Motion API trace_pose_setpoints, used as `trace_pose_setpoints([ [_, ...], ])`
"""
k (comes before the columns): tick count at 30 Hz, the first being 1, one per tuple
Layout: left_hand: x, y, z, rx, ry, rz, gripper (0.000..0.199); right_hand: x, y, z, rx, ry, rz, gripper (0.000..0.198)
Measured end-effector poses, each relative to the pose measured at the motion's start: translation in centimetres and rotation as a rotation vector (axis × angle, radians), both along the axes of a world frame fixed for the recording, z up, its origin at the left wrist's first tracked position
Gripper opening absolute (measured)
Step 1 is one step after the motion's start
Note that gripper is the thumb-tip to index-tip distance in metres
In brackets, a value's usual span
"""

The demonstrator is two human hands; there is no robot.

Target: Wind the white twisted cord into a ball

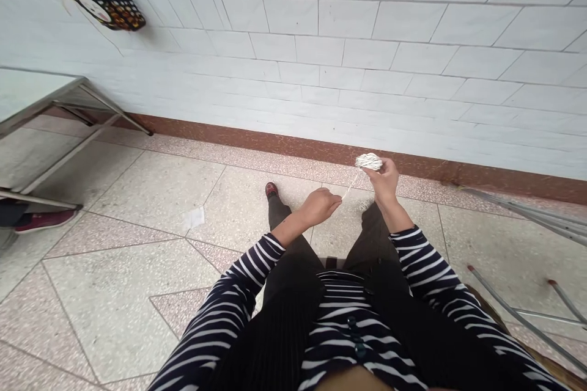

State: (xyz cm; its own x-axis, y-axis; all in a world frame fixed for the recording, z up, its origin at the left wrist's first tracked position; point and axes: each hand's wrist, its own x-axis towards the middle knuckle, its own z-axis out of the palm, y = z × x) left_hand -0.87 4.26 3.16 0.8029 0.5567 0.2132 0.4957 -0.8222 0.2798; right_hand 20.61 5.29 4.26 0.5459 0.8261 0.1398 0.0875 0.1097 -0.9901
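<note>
A small white ball of cord (369, 162) sits in my right hand (386, 181), whose fingers are closed round its near side. From the ball a thin white strand (351, 184) runs down and left to my left hand (321, 205). That hand is closed in a pinch on the strand, lower than the ball and a short way to its left. Both hands are in the air above the floor, over my legs. The fingertips of my left hand are partly hidden by its back.
A metal-framed table (68, 88) stands at the left, with another person's dark red shoe (46, 220) below it. A patterned bag (105, 3) hangs on the tiled wall (348, 43). White paper (195, 217) lies on the floor. Metal legs (513, 311) stand at the right.
</note>
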Motion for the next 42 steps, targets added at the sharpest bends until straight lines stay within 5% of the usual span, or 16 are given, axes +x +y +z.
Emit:
trace_pose_setpoints([
  [6,-0.1,2.0,2.3,0.087,0.014,0.005,0.027,-1.9,-2.0,-1.9,-0.29,-0.114,0.494,0.041],
  [12,-0.6,3.3,1.4,-0.131,-0.093,-0.008,0.027,-3.2,-5.2,-0.6,-0.388,0.119,0.822,0.036],
  [17,-0.1,3.7,-0.5,-0.391,-0.286,0.124,0.025,-3.4,-5.9,2.8,-0.337,0.309,0.826,0.04],
  [22,-0.4,3.9,-2.2,-0.522,-0.318,0.256,0.027,-3.3,-4.3,4.5,-0.242,0.318,0.503,0.037],
  [28,-1.4,3.1,-3.4,-0.526,-0.188,0.285,0.033,-2.3,-0.5,4.1,-0.056,0.329,0.281,0.043],
  [32,-1.2,1.8,-2.9,-0.422,-0.096,0.241,0.032,-1.3,1.3,2.1,-0.08,-0.053,0.209,0.045],
  [37,-1.1,1.5,-0.5,-0.144,-0.038,0.084,0.03,-1.7,-1.3,-2.3,-0.208,-0.223,0.347,0.036],
  [42,-1.2,2.4,-0.9,-0.204,-0.065,-0.028,0.028,-3.5,-6.3,-3.7,-0.318,-0.051,0.721,0.039],
])
